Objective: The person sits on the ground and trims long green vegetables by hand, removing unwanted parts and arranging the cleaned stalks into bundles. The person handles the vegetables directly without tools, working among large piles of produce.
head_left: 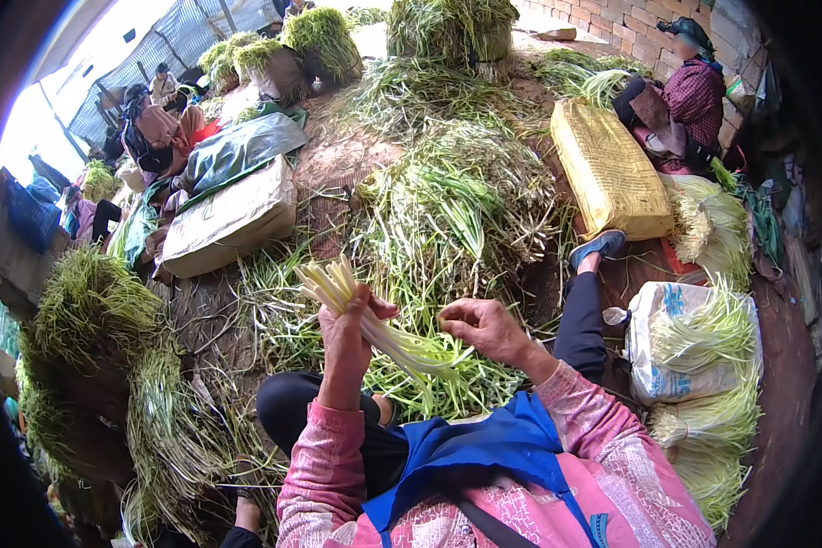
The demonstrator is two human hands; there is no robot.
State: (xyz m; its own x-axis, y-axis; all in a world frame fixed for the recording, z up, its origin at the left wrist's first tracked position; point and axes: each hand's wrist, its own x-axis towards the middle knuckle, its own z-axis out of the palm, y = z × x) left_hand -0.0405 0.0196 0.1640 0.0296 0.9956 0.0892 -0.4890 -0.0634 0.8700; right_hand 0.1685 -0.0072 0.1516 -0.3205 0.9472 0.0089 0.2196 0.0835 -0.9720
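Note:
My left hand (348, 320) is closed around a bunch of pale green-white vegetable stalks (411, 356), whose thick pale ends point up and left while the greener leaves hang down to the right. Just right of the bunch is my right hand (483, 329), thumb and fingertips close together; whether a thin strand lies between them I cannot tell. Loose green leaves (445, 394) lie below both hands. Beyond them rises a large heap of unsorted stalks with roots (466, 198).
At right, pale stalks lie on a white woven sack (664, 370), with tied bundles (709, 431) below. A yellow wrapped bale (606, 171) and a seated person (692, 103) are farther off. At left are a white bale (233, 219), more stalks (171, 418) and other people.

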